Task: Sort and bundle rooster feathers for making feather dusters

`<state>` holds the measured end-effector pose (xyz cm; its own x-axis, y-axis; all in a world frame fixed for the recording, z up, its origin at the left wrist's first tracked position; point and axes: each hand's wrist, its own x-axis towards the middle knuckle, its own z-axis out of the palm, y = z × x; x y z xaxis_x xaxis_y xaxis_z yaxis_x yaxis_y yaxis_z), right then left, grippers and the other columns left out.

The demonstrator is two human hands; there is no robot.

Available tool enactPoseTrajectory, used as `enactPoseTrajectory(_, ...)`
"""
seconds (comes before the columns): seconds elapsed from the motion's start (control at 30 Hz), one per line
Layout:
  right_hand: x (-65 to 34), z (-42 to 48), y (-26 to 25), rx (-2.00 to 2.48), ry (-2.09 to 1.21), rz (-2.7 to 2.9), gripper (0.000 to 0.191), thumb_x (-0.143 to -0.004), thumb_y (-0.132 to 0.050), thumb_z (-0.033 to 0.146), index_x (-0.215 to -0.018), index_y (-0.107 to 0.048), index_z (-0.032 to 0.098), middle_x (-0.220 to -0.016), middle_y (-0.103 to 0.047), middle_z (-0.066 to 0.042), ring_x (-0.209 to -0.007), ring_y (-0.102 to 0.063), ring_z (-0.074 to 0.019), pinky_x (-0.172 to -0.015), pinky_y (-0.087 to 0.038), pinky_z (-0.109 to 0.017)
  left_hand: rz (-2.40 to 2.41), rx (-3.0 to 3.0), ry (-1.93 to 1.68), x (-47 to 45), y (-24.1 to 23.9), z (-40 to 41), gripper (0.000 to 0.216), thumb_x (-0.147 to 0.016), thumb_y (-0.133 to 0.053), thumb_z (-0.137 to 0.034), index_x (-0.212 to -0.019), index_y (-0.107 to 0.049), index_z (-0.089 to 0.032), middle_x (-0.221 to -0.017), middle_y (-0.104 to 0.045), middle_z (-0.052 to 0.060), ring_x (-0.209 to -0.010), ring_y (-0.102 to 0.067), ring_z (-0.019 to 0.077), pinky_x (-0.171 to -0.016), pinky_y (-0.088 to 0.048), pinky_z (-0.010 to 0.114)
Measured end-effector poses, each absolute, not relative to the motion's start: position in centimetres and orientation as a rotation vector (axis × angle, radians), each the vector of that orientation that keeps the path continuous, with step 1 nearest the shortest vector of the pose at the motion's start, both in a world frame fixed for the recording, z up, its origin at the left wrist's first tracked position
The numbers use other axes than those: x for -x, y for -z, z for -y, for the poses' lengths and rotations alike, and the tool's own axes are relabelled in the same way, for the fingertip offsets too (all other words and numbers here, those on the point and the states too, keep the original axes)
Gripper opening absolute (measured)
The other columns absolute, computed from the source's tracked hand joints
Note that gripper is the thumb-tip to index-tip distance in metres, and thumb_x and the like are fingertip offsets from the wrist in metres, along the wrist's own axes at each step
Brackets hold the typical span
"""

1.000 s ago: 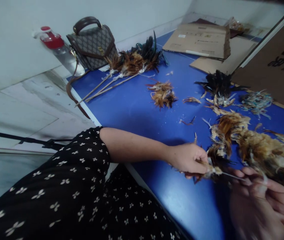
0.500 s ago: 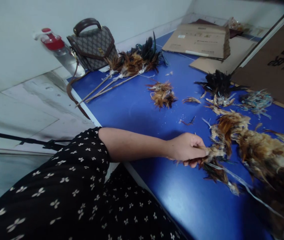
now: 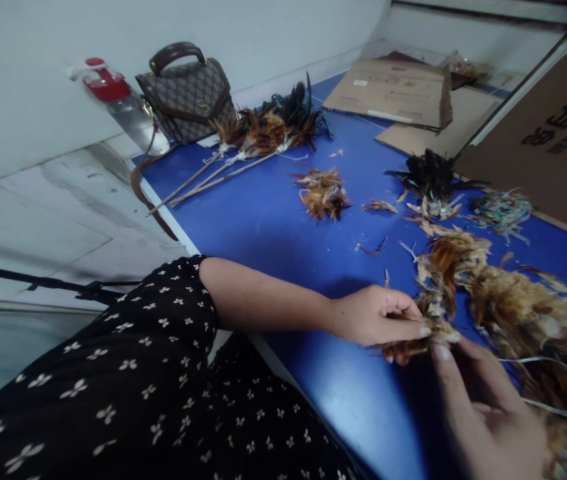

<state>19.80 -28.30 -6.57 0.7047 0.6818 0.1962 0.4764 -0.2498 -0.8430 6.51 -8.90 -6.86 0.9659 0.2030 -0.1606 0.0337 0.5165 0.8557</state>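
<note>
My left hand [image 3: 380, 317] rests on the blue table [image 3: 283, 227] and pinches a small bunch of brown feathers [image 3: 413, 343] by its pale stem end. My right hand [image 3: 488, 413] is low at the right, fingers curled, its fingertip touching that same stem end; a thin white string [image 3: 548, 403] trails past it to the right. A long heap of brown and tan feathers [image 3: 508, 300] lies just beyond both hands.
Feather dusters on thin sticks [image 3: 243, 150] lie at the far left beside a patterned handbag [image 3: 186, 93] and a red-capped bottle [image 3: 118, 100]. Small feather piles [image 3: 323, 193], black feathers [image 3: 430, 173] and flat cardboard boxes [image 3: 393, 87] lie farther back.
My right hand left the view half a second ago and has come back to the feather bunch. My left hand lifted slightly toward the heap, then settled, still pinching the bunch.
</note>
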Motion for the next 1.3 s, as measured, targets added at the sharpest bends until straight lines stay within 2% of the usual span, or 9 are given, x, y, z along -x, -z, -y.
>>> enactPoseTrajectory(0.07,-19.1,28.1,6.7,1.896,-0.244,0.827,0.051,-0.093,-0.096,0.067,-0.115,-0.092,0.022,-0.12,-0.087,-0.01,-0.098,-0.081,-0.0257,-0.091,-0.069,-0.036,-0.225,-1.029,-0.113,-6.5,7.0,9.2,0.048,-0.091,-0.102,-0.052,-0.097,-0.068,-0.019,-0.072,-0.075,-0.001,-0.058,-0.065,0.0094,-0.059,-0.049,0.026)
enactPoseTrajectory(0.17,-19.1,28.2,7.1,1.853,-0.221,0.777,0.046,-0.091,-0.1,0.063,-0.109,-0.092,0.022,-0.12,-0.086,-0.01,-0.098,-0.08,-0.0243,-0.104,-0.068,-0.04,-0.229,-1.162,-0.156,-6.3,7.2,9.0,0.043,-0.093,-0.098,-0.054,-0.093,-0.072,-0.02,-0.069,-0.067,-0.004,-0.058,-0.059,0.0099,-0.061,-0.048,0.028)
enactPoseTrajectory(0.27,-19.5,28.3,7.6,1.841,-0.295,0.755,0.046,-0.092,-0.1,0.063,-0.11,-0.09,0.023,-0.121,-0.085,-0.009,-0.099,-0.08,-0.0236,-0.104,-0.068,-0.038,-0.231,-1.452,-0.292,-6.4,7.0,8.5,0.033,-0.092,-0.1,-0.039,-0.081,-0.074,-0.02,-0.079,-0.07,0.001,-0.08,-0.066,0.014,-0.087,-0.058,0.031)
enactPoseTrajectory(0.37,-19.8,28.2,8.0,1.867,-0.346,0.737,0.049,-0.091,-0.099,0.067,-0.109,-0.09,0.023,-0.118,-0.086,-0.008,-0.096,-0.08,-0.0211,-0.101,-0.067,-0.033,-0.254,-1.652,-0.395,-6.3,6.5,8.1,0.024,-0.085,-0.102,-0.022,-0.081,-0.078,-0.021,-0.096,-0.077,0.006,-0.1,-0.069,0.0184,-0.108,-0.057,0.035)
enactPoseTrajectory(0.7,-20.0,28.0,7.9,1.873,-0.404,0.698,0.054,-0.086,-0.1,0.069,-0.105,-0.088,0.02,-0.102,-0.087,-0.008,-0.082,-0.078,-0.018,-0.079,-0.066,-0.023,-0.329,-1.236,-0.125,-6.7,7.1,8.6,0.033,-0.077,-0.107,-0.015,-0.086,-0.075,-0.016,-0.082,-0.074,-0.003,-0.077,-0.065,0.0103,-0.078,-0.052,0.027)
enactPoseTrajectory(0.9,-20.8,28.4,9.0,1.852,-0.522,0.515,0.063,-0.086,-0.101,0.07,-0.118,-0.088,0.017,-0.108,-0.09,-0.01,-0.084,-0.081,-0.0209,-0.073,-0.066,-0.025,-0.403,-1.007,-0.076,-6.5,6.2,8.5,0.043,-0.077,-0.112,-0.032,-0.084,-0.074,-0.015,-0.078,-0.07,-0.005,-0.073,-0.059,0.0069,-0.076,-0.049,0.024)
enactPoseTrajectory(1.07,-21.1,28.5,9.2,1.864,-0.574,0.5,0.065,-0.086,-0.102,0.072,-0.12,-0.089,0.018,-0.109,-0.091,-0.01,-0.085,-0.083,-0.0217,-0.072,-0.066,-0.024,-0.383,-0.982,-0.083,-6.6,6.4,8.6,0.04,-0.077,-0.112,-0.028,-0.085,-0.075,-0.015,-0.079,-0.072,-0.005,-0.075,-0.061,0.0072,-0.079,-0.049,0.025)
enactPoseTrajectory(1.2,-20.9,28.7,9.1,1.845,-0.586,0.627,0.056,-0.094,-0.096,0.067,-0.119,-0.091,0.017,-0.1,-0.09,-0.01,-0.079,-0.082,-0.0247,-0.067,-0.066,-0.029,-0.411,-1.045,-0.09,-6.7,6.2,8.4,0.039,-0.078,-0.111,-0.025,-0.082,-0.073,-0.015,-0.077,-0.07,-0.006,-0.074,-0.059,0.007,-0.077,-0.047,0.025)
enactPoseTrajectory(1.3,-20.4,28.4,8.6,1.837,-0.575,0.611,0.055,-0.089,-0.102,0.065,-0.116,-0.092,0.018,-0.101,-0.09,-0.01,-0.081,-0.083,-0.0248,-0.071,-0.069,-0.029,-0.415,-1.069,-0.089,-6.7,5.8,8.4,0.041,-0.077,-0.111,-0.027,-0.081,-0.072,-0.016,-0.076,-0.068,-0.006,-0.074,-0.058,0.0076,-0.076,-0.047,0.025)
